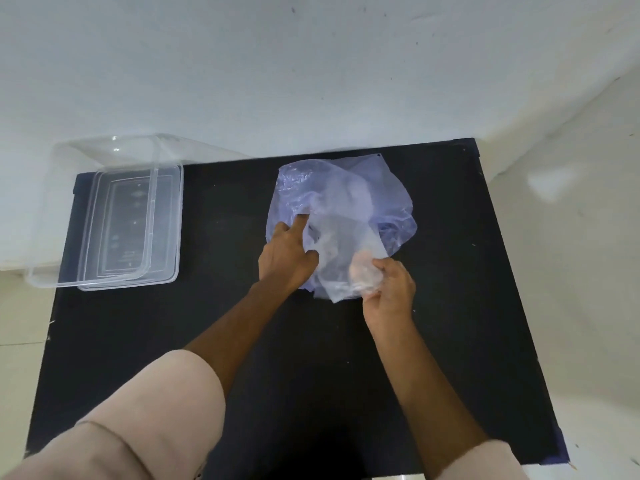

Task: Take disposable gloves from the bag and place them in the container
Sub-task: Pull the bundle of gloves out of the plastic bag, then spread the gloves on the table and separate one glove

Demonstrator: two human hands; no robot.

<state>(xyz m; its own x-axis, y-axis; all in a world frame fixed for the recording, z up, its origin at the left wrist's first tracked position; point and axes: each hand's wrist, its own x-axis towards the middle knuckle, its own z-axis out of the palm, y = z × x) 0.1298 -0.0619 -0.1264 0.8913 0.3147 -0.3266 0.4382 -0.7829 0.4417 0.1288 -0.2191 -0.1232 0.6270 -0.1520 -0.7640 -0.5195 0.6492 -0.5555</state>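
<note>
Lying near the far edge of the black table (311,358), right of its middle, a crumpled bluish translucent bag (346,199) was seen in the head view. The left hand (287,258) was pressed on the bag's near left part, the index finger stretched out onto the plastic and the thumb spread apart from it. A thin clear glove (341,268) was pinched at the bag's near edge by the right hand (389,289), its fingers closed together on the film. At the far left corner a clear rectangular container (104,216) was placed, overhanging the table's left edge, with a clear lid (135,230) just beside or partly overlapping it. Embossed marks were visible on the lid, but nothing could be read.
</note>
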